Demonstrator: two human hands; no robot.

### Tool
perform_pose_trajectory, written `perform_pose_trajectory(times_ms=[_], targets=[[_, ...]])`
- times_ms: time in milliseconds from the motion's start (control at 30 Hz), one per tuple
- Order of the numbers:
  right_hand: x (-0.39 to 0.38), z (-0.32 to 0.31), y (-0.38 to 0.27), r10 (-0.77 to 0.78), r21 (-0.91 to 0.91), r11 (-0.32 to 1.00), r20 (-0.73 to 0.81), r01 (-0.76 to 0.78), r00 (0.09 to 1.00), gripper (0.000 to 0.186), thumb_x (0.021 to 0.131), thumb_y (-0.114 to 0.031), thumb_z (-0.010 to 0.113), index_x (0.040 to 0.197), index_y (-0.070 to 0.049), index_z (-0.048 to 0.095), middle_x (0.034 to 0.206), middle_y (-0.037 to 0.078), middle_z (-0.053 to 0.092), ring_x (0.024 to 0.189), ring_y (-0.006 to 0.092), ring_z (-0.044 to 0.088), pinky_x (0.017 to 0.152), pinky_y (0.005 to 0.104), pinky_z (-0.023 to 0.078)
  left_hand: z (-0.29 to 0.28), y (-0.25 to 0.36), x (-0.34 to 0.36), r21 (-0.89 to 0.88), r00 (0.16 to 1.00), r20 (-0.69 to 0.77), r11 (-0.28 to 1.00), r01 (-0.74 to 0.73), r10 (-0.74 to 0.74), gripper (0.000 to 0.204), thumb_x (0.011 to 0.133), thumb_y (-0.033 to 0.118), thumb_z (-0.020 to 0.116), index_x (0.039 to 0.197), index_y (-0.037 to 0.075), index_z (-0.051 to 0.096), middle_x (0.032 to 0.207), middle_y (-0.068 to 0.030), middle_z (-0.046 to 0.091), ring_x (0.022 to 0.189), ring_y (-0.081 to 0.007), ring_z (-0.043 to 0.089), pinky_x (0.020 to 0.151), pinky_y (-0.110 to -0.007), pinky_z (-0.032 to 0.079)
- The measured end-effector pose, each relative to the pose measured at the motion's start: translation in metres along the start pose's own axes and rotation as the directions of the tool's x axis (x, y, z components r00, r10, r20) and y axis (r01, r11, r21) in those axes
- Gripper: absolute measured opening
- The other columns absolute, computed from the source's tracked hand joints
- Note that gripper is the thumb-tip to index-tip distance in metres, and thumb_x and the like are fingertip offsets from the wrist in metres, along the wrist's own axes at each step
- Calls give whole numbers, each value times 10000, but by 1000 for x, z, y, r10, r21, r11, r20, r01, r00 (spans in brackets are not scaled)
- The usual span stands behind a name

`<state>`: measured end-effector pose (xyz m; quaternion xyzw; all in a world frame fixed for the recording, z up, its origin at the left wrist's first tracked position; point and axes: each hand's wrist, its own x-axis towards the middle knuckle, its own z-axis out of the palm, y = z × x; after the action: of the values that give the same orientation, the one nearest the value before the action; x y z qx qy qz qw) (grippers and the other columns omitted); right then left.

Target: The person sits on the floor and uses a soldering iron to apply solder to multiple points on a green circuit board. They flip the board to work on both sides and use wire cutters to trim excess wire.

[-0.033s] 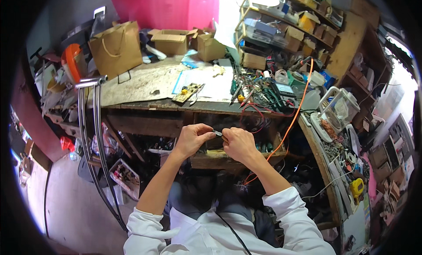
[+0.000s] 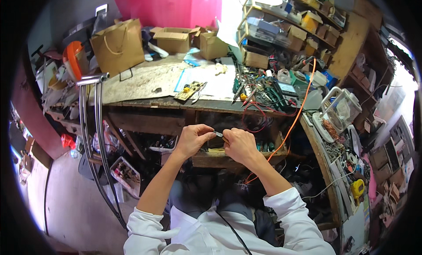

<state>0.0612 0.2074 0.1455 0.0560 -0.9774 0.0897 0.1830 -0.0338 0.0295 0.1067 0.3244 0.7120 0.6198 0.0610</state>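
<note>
In front of the workbench edge, both my hands meet above an open drawer. My left hand (image 2: 193,140) is closed, with thumb and forefinger pinching one end of a small grey, shiny piece (image 2: 218,134). My right hand (image 2: 239,145) is curled against the other end of it, its knuckles upward. A bit of something tan shows below the right fingers, too small to name. Most of the grey piece is covered by my fingertips. On the bench beyond lies a circuit board (image 2: 190,91) with a yellow part on it.
Pliers and test leads crowd the bench's right; an orange cable (image 2: 303,105) hangs down beside my right arm. The drawer (image 2: 220,160) sits under my hands. A chrome tubular frame (image 2: 94,123) stands left. A yellow tape measure (image 2: 358,188) lies on the right side bench.
The surroundings have shifted very slightly rightward in the picture. A little more tan shows under my right fingers; both hands stay at the same grey piece.
</note>
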Motion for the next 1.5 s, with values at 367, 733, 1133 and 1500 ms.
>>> perform_pose_trajectory(times_ms=[367, 733, 1133, 1500], targets=[[-25, 11, -33, -81, -12, 997, 1, 81, 997, 142, 731, -122, 688, 806, -59, 585, 818, 136, 585, 751, 330, 643, 618, 461, 516, -8, -23, -41, -372, 980, 30, 908, 192, -195, 99, 918, 82, 700, 957, -7, 716, 840, -39, 706, 709, -108, 655, 676, -246, 546], [-68, 26, -47, 149, 496, 863, -59, -100, 987, 189, 743, -105, 659, 751, -19, 491, 751, 141, 488, 694, 353, 543, 621, 448, 435, -2, -22, -97, -919, 923, 36, 351, 181, -383, 137, 970, 92, 628, 1061, -1, 673, 927, -102, 707, 829, -203, 712, 764, -347, 625], [-77, 39, -59, 63, 709, 703, 23, -61, 998, 219, 758, -93, 656, 718, 0, 462, 776, 138, 466, 773, 303, 478, 676, 397, 392, 5, -21, -124, -937, 912, 52, 295, 186, -408, 124, 949, 53, 647, 1054, -12, 662, 923, -118, 711, 814, -214, 715, 786, -361, 624], [-81, 35, -61, -32, 540, 839, -67, 63, 997, 211, 740, -75, 668, 723, -11, 467, 854, 148, 510, 812, 316, 476, 720, 410, 387, 14, -7, -130, -793, 926, -90, 588, 157, -367, 181, 919, -5, 670, 1096, -32, 643, 987, -137, 710, 868, -215, 713, 822, -345, 602]])
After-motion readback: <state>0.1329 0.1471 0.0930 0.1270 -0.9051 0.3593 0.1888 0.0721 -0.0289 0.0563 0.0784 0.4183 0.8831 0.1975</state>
